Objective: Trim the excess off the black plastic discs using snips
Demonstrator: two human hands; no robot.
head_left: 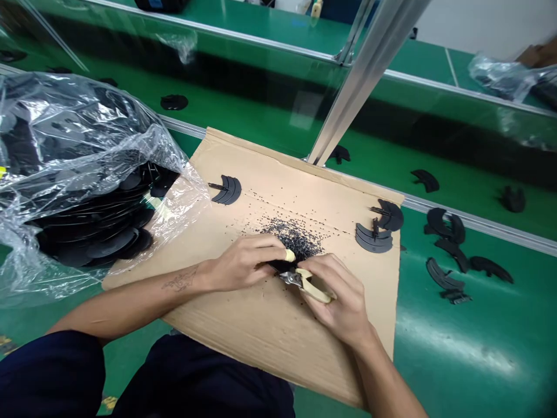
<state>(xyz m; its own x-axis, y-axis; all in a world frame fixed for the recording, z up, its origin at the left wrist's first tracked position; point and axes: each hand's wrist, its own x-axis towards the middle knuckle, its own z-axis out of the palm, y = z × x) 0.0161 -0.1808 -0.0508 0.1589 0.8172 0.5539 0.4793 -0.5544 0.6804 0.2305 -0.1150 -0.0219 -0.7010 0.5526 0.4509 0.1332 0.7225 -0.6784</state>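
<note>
Above a cardboard sheet (243, 325), the left hand (250, 264) pinches a black part (282, 265) in its grip, beside scattered black bits (298, 235). The right hand's (339, 290) grip wraps cream-handled nippers (317, 290). Steady the part firmly, keeping the left hand clear of the blades.

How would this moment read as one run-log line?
left hand: holding black part | right hand: holding pliers | cardboard: scattered black scraps

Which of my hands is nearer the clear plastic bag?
Left. Your left hand is right of the clear plastic bag; your right hand, holding pliers, is farther right.
</note>
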